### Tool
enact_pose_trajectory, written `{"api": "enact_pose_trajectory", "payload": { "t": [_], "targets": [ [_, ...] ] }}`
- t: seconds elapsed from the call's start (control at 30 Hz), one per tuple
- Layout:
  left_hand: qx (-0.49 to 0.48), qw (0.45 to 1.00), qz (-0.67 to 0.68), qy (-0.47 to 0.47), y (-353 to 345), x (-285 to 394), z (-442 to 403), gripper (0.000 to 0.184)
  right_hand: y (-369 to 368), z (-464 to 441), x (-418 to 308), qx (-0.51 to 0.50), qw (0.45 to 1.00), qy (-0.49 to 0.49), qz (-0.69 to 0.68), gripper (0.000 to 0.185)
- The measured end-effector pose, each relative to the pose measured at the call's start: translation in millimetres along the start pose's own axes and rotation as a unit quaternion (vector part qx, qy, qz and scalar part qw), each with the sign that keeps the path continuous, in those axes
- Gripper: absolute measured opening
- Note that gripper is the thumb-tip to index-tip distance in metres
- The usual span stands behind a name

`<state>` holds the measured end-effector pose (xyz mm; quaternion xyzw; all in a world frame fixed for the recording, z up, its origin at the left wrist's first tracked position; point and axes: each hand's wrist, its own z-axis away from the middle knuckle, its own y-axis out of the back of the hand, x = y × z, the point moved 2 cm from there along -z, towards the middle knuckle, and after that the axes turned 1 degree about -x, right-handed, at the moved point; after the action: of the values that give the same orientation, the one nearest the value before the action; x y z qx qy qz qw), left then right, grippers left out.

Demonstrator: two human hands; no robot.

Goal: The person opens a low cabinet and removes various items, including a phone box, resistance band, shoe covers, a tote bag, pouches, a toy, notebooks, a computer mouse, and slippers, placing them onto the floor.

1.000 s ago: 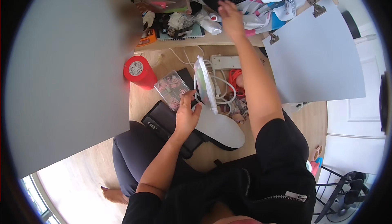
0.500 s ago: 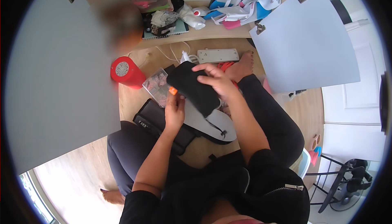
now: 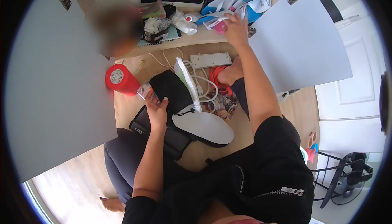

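Observation:
My left hand [image 3: 156, 111] is closed on a black drawstring pouch [image 3: 171, 91], thumb on top and fingers at its lower left edge. A white-edged pouch with some green [image 3: 188, 85] stands against the black pouch's right side; whether my hand also holds it, I cannot tell. A clear box [image 3: 144, 90] shows partly behind my left fingers. My right hand [image 3: 237, 32] is at the shelf, fingers apart over a white, blue and pink bag [image 3: 214, 14]. Below the black pouch lie a grey oval-topped case [image 3: 204, 126] and a black case [image 3: 141, 122].
A red cylinder [image 3: 122, 79] stands beside the left cabinet door [image 3: 61, 89]. A white power strip [image 3: 210, 60], cables, a red strap [image 3: 220, 83] and patterned cloth [image 3: 223, 106] lie on the floor. The right door [image 3: 300, 44] hangs open. Small items crowd the shelf [image 3: 179, 42].
My right hand has let go of the black pouch and reached up to the shelf bag. My left hand now holds the black pouch, lower and further left. The white-edged pouch has come into view.

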<state>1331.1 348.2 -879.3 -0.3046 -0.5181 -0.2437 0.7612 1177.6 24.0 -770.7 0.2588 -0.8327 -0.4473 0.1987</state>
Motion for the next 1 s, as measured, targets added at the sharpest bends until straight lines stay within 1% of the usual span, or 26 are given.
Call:
{"api": "enact_pose_trajectory", "payload": {
  "t": [0.07, 0.1, 0.17, 0.2, 0.23, 0.3, 0.33, 0.37, 0.4, 0.43, 0.47, 0.5, 0.53, 0.57, 0.6, 0.63, 0.67, 0.7, 0.73, 0.77, 0.8, 0.83, 0.87, 0.9, 0.97, 1.0],
  "targets": [
    [-0.015, 0.993, 0.113, 0.004, -1, 16, 2, 0.049, 23, -11, 5, 0.007, 0.996, -0.033, -0.082, 0.02],
    [-0.013, 0.993, 0.115, 0.005, 2, 18, 3, 0.049, 33, -16, 10, 0.005, 0.996, -0.032, -0.082, 0.02],
    [-0.013, 0.995, 0.098, -0.015, 5, 23, 3, 0.045, 52, -26, 27, 0.06, 0.957, -0.01, -0.282, 0.022],
    [-0.015, 0.996, 0.087, 0.002, 5, 29, 8, 0.04, 56, -29, 34, 0.017, 0.958, -0.003, -0.286, 0.03],
    [-0.017, 0.996, 0.087, 0.004, 5, 27, 11, 0.04, 56, -23, 34, 0.017, 0.959, -0.004, -0.284, 0.03],
    [-0.043, 0.996, 0.074, -0.014, 4, 25, 12, 0.039, 48, -19, 30, -0.052, 0.985, -0.016, -0.166, 0.044],
    [-0.043, 0.996, 0.077, -0.019, 5, 26, 13, 0.039, 41, -17, 27, -0.044, 0.987, 0.0, -0.157, 0.059],
    [-0.082, 0.996, 0.039, 0.004, 6, 26, 14, 0.039, 34, -15, 26, -0.038, 0.987, 0.001, -0.156, 0.059],
    [-0.122, 0.992, 0.001, 0.028, 7, 26, 15, 0.038, 31, -12, 16, -0.084, 0.99, 0.026, -0.109, 0.06],
    [-0.125, 0.992, 0.002, 0.023, 12, 27, 15, 0.038, 26, -8, 9, -0.13, 0.988, 0.049, -0.061, 0.062],
    [-0.171, 0.983, -0.029, 0.061, 17, 26, 16, 0.037, 22, -7, 4, -0.127, 0.989, 0.047, -0.059, 0.062],
    [-0.215, 0.97, -0.061, 0.099, 26, 25, 17, 0.036, 12, -3, 1, -0.191, 0.979, 0.022, -0.074, 0.055],
    [-0.205, 0.965, -0.135, 0.088, 36, 14, 11, 0.038, 9, -3, -1, -0.254, 0.963, -0.003, -0.089, 0.048],
    [-0.208, 0.965, -0.135, 0.085, 48, 4, 9, 0.038, 11, -6, 1, -0.252, 0.964, -0.005, -0.087, 0.048],
    [-0.213, 0.934, -0.282, 0.061, 53, 8, 10, 0.041, 22, -11, 3, -0.188, 0.974, -0.04, -0.12, 0.041],
    [-0.212, 0.882, -0.42, 0.036, 51, 19, 11, 0.043, 28, -16, 8, -0.124, 0.978, -0.073, -0.151, 0.033],
    [-0.207, 0.834, -0.508, 0.054, 48, 30, 14, 0.048, 39, -22, 14, 0.015, 0.987, -0.059, -0.147, 0.023],
    [-0.209, 0.836, -0.505, 0.054, 40, 38, 19, 0.048, 54, -30, 18, 0.125, 0.989, -0.054, -0.052, 0.023],
    [-0.142, 0.812, -0.566, -0.001, 34, 46, 23, 0.048, 72, -39, 22, 0.231, 0.971, -0.046, 0.043, 0.024],
    [-0.073, 0.779, -0.621, -0.054, 32, 49, 26, 0.047, 83, -48, 29, 0.269, 0.96, -0.024, 0.072, 0.022],
    [-0.075, 0.779, -0.621, -0.049, 31, 47, 23, 0.047, 88, -56, 41, 0.306, 0.947, -0.003, 0.1, 0.02],
    [-0.031, 0.792, -0.598, -0.12, 29, 50, 18, 0.046, 82, -66, 62, 0.301, 0.949, -0.002, 0.099, 0.02],
    [0.015, 0.798, -0.571, -0.19, 28, 53, 15, 0.044, 72, -83, 87, 0.171, 0.981, -0.052, 0.074, 0.02],
    [0.017, 0.799, -0.572, -0.188, 27, 53, 14, 0.044, 65, -91, 104, 0.039, 0.993, -0.099, 0.048, 0.021],
    [-0.006, 0.855, -0.487, -0.179, 24, 53, 14, 0.039, 86, -96, 107, 0.071, 0.992, -0.1, 0.013, 0.023],
    [-0.003, 0.855, -0.486, -0.178, 23, 51, 12, 0.039, 101, -99, 102, 0.104, 0.989, -0.102, -0.022, 0.027]
  ]
}}
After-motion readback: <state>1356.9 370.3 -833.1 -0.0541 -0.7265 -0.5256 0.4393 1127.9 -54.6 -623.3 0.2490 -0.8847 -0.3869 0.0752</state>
